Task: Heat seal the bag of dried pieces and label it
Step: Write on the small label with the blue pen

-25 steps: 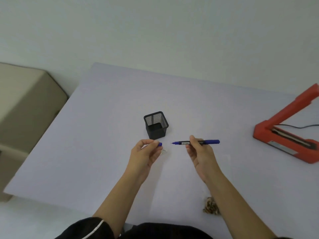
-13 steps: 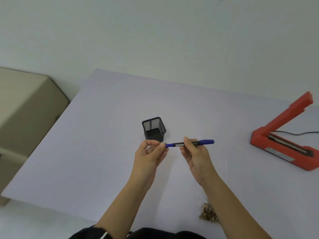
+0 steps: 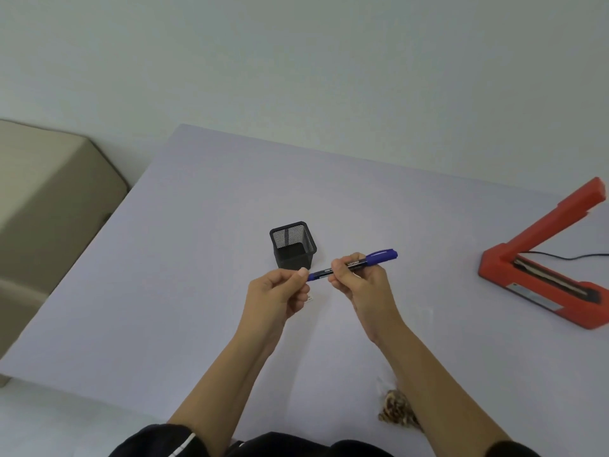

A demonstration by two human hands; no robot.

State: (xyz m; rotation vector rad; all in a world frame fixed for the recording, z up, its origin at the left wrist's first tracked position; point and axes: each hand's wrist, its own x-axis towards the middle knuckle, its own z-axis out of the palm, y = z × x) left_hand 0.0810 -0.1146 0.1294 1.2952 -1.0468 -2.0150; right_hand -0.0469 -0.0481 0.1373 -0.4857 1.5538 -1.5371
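Observation:
I hold a blue marker pen level above the table, just in front of a black mesh pen holder. My right hand grips the pen's barrel. My left hand pinches the cap at the pen's left end, with the cap mostly hidden in the fingers. A clear bag of brown dried pieces lies near the table's front edge, partly hidden by my right forearm. A small white label peeks out beneath my left hand. The red heat sealer stands at the right with its arm raised.
The table has a pale lilac top. A black cable runs from the sealer to the right. A beige box-like object sits off the table's left side. A plain wall stands behind.
One second ago the cap in my left hand was apart from the pen's bare tip. My hands came together and the cap now sits on the pen's end.

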